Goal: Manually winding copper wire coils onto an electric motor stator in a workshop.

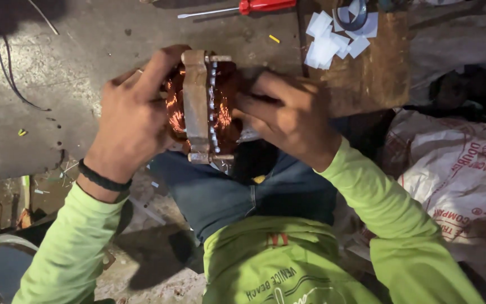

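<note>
Centre of frame, above the lap: a motor stator [201, 107] with copper windings and a metal core, clasped from both sides. The left hand [133, 115] wraps its left flank, fingers curled over the top edge; the right hand [285, 115] presses its right side, fingers tucked against the windings. Upper frame: a red-handled screwdriver [243, 8] on the concrete floor [57, 84] and white paper slips [333, 36] on a wooden board [367, 73].
</note>
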